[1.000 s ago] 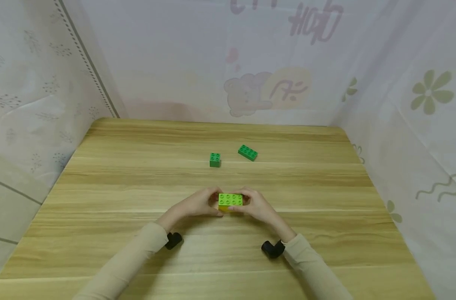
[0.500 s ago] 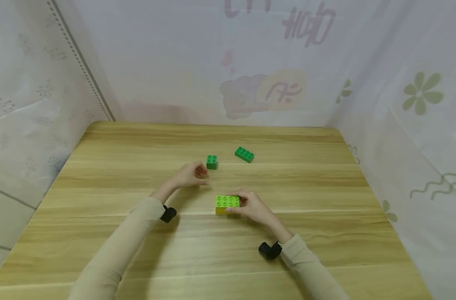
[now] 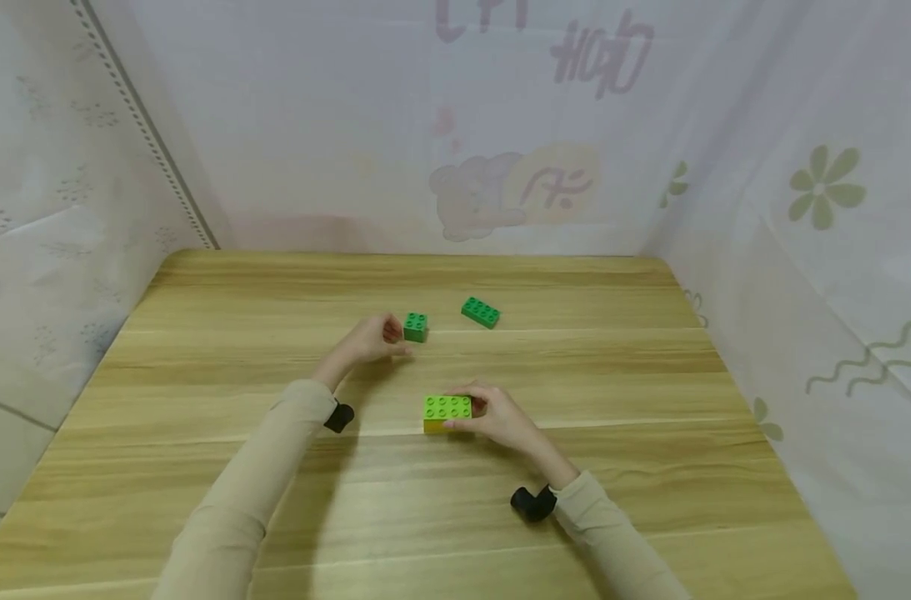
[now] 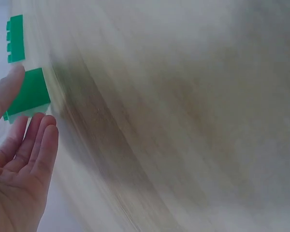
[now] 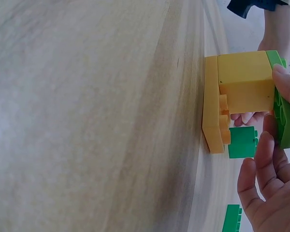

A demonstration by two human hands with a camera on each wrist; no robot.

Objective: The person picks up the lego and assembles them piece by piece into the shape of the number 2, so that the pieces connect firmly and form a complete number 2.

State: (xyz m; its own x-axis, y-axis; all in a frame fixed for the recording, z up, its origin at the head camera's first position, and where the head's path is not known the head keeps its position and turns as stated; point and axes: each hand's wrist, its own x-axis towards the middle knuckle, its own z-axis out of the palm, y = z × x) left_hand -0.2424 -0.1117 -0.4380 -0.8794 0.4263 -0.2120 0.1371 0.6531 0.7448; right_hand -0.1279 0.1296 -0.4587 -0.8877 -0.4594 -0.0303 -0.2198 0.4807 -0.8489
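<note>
My right hand (image 3: 503, 419) pinches a lime green brick (image 3: 447, 407) between thumb and fingers. In the right wrist view that brick caps a stack: under it is a yellow brick (image 5: 245, 79), and at the bottom a flat orange brick (image 5: 211, 106) with studs exposed on one side. The lime brick overhangs the yellow one. My left hand (image 3: 372, 340) reaches beside the square green brick (image 3: 415, 327), thumb and fingers apart. In the left wrist view, the same square brick (image 4: 33, 89) shows just beyond the fingertips, and no grip on it is visible.
A longer flat green brick (image 3: 481, 312) lies at an angle behind and right of the square one. All stand on a wooden table (image 3: 613, 350). Printed cloth (image 3: 335, 150) hangs along the back and sides.
My left hand has let go of the stack and moved away and leftward to the square green brick. The right hand keeps its hold on the lime brick. The head view has shifted slightly.
</note>
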